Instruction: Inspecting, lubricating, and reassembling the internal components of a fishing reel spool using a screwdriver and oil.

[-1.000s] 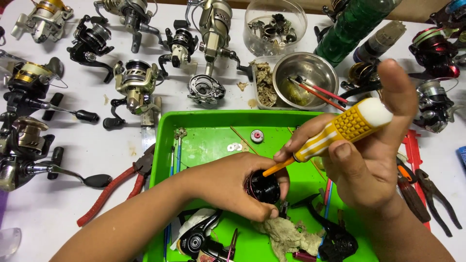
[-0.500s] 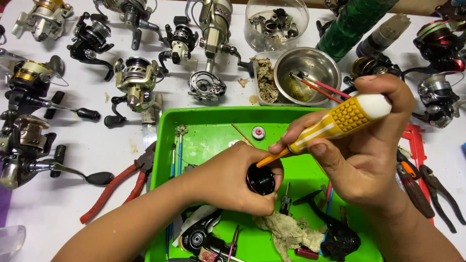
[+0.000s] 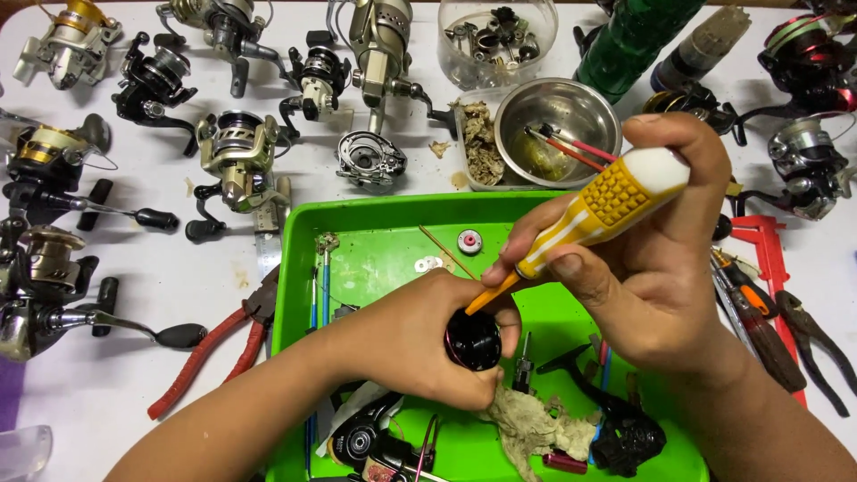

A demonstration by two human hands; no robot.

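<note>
Two bare hands are in view, a left hand (image 3: 420, 344) and a right hand (image 3: 652, 268), along with one yellow-handled screwdriver (image 3: 589, 214) and one black round reel part (image 3: 473, 341). The white table carries one green tray (image 3: 375, 234), one steel bowl (image 3: 558, 120), one clear plastic tub of small parts (image 3: 495, 36) and one green bottle (image 3: 634, 36). At least nine whole fishing reels lie around the tray, with one pair of red-handled pliers (image 3: 219, 348) on its left side.

Glossy black reel part (image 3: 473, 340); ribbed yellow plastic screwdriver (image 3: 600, 209); steel bowl (image 3: 558, 125).
</note>
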